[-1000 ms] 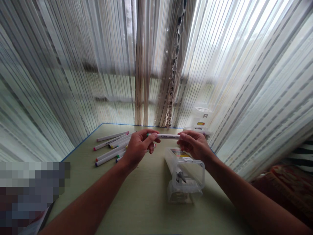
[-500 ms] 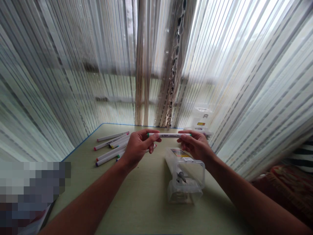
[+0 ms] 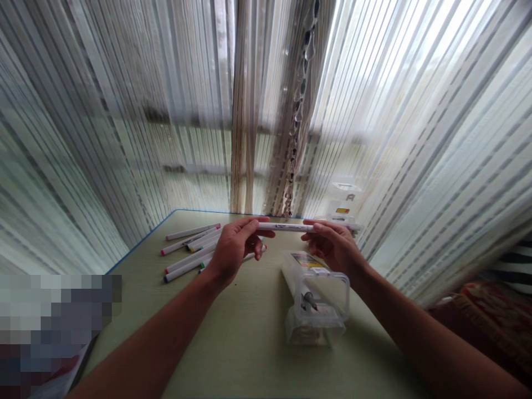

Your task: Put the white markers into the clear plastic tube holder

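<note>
A white marker pen (image 3: 285,227) is held level above the table, one end in each hand. My left hand (image 3: 235,249) pinches its left end with thumb and fingers. My right hand (image 3: 334,246) pinches its right end. Below my right hand lies a clear plastic marker case (image 3: 315,296) on its side, with a dark-tipped item inside. Left of my left hand, several white markers with coloured caps (image 3: 191,249) lie loose on the pale green table (image 3: 233,332).
Striped sheer curtains (image 3: 124,122) hang close around the table's far and side edges. Another clear plastic case (image 3: 343,213) stands by the curtain at the back right. A red patterned fabric (image 3: 490,310) is at the right.
The marker has been turned or slid between my fingers; its green end caps, visible before, are now covered by my fingertips. Both hands stayed in place.
</note>
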{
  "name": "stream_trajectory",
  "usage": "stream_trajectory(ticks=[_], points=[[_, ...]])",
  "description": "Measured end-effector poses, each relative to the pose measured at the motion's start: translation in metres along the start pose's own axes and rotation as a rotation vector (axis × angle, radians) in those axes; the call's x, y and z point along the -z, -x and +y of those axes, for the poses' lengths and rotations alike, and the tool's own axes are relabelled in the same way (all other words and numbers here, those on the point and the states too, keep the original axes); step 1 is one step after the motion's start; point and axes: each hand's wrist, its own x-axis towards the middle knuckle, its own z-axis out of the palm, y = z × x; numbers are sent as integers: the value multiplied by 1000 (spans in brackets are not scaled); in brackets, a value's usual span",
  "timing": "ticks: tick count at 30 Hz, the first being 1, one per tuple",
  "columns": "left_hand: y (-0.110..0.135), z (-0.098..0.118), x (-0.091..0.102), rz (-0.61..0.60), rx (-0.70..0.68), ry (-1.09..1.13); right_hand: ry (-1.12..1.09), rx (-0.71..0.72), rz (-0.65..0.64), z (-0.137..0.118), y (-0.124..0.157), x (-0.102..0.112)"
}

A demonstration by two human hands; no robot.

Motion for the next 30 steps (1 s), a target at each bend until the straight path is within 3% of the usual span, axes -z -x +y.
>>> stream_trajectory(ticks=[7,21,30], points=[[-2,-3,1,29,-18,-7,-10,-11,-7,-1,-1,1],[-2,-6,1,29,-81,-285,131,56,-17,7,-1,2],[-1,-4,0,39,-77,-252,124,64,-5,6,0,1]])
